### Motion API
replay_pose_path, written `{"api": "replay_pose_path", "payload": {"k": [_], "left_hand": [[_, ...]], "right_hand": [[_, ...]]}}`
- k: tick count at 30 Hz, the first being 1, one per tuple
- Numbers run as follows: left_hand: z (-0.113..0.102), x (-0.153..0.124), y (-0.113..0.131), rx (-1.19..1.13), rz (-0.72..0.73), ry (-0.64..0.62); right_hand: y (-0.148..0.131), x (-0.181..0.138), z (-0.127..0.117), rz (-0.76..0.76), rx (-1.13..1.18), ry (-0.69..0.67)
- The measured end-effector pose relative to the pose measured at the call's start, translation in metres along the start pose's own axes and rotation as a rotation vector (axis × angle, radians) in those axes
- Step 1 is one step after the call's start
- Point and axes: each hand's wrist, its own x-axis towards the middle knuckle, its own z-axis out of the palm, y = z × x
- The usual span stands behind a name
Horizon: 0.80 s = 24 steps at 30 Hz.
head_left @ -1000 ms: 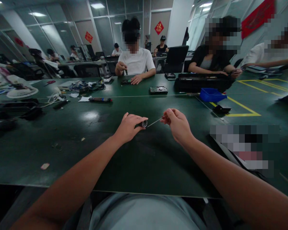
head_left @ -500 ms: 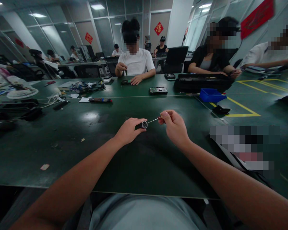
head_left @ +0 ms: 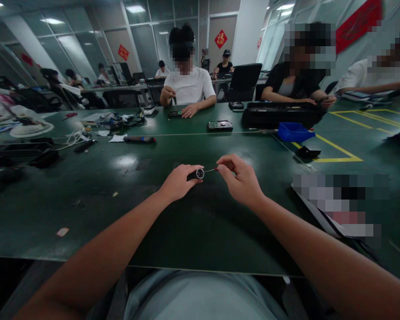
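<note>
A small dark cylindrical part [head_left: 200, 174] with a silver ring at its round end is pinched between the thumb and fingers of my left hand [head_left: 176, 183]. To its right, my right hand [head_left: 240, 178] is closed on a thin screwdriver [head_left: 210, 170]. Its metal shaft points left and reaches the side of the cylindrical part; a bit of red shows by my fingertips. My fingers hide most of the handle. Where exactly the tip sits is too small to tell. Both hands are over the green table [head_left: 200, 231], near its front.
A black pen-shaped electric screwdriver [head_left: 140, 139], a hard drive [head_left: 220, 126] and a blue bin [head_left: 295, 132] lie farther back. Tangled cables [head_left: 116, 120] are at the back left. A long black housing [head_left: 283, 116] rests before a co-worker in black. Another co-worker [head_left: 188, 86] sits opposite.
My right hand has turned and its fingers have shifted slightly left along the screwdriver, so less of it shows. My left hand and the cylindrical part are almost unmoved.
</note>
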Motion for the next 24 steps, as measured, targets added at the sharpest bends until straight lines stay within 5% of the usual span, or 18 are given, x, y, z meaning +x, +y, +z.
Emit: {"api": "replay_pose_path", "payload": {"k": [18,24], "left_hand": [[0.001,0.0,-0.003,-0.006,0.016,-0.02],[-0.001,0.001,0.0,-0.01,-0.031,0.024]], "right_hand": [[-0.006,-0.002,0.0,0.086,0.0,-0.055],[0.005,-0.001,0.01,0.256,0.334,0.107]]}}
